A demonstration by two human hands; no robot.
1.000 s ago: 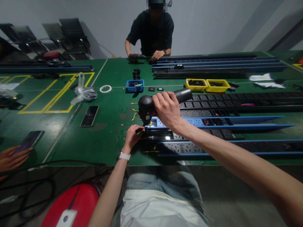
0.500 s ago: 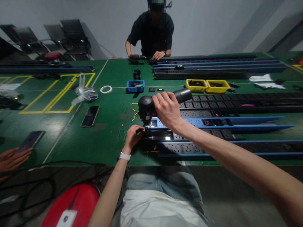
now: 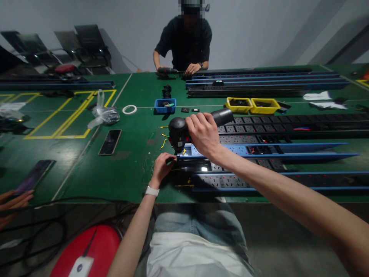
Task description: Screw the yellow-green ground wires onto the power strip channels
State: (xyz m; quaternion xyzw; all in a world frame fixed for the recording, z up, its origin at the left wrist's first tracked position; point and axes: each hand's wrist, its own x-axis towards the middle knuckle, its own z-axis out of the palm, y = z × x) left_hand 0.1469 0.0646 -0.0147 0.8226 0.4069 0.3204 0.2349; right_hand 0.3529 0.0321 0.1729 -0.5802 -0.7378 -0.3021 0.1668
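My right hand (image 3: 204, 135) is wrapped around the grip of a black cordless screwdriver (image 3: 177, 129), whose head points down over the left end of a blue power strip housing (image 3: 230, 150). The tip is hard to make out there. Closed at that same end is my left hand (image 3: 161, 166), thumb and fingertips pinching the edge of the housing. Short yellow-green wires (image 3: 163, 144) stick out to the left of the screwdriver. Nearer to me lies another socket strip (image 3: 230, 180) with blue edges.
Beyond the screwdriver stand a blue bin (image 3: 165, 106) and two yellow bins (image 3: 264, 105) of small parts. Leftward lie a phone (image 3: 110, 142), a tape roll (image 3: 129, 109) and a plastic bag (image 3: 105, 114). A co-worker (image 3: 184, 42) sits opposite; another person's hand (image 3: 15, 204) touches a phone at left.
The other person's hand at the left edge has drawn back a little toward the lower left. My hands and the screwdriver hold practically the same position.
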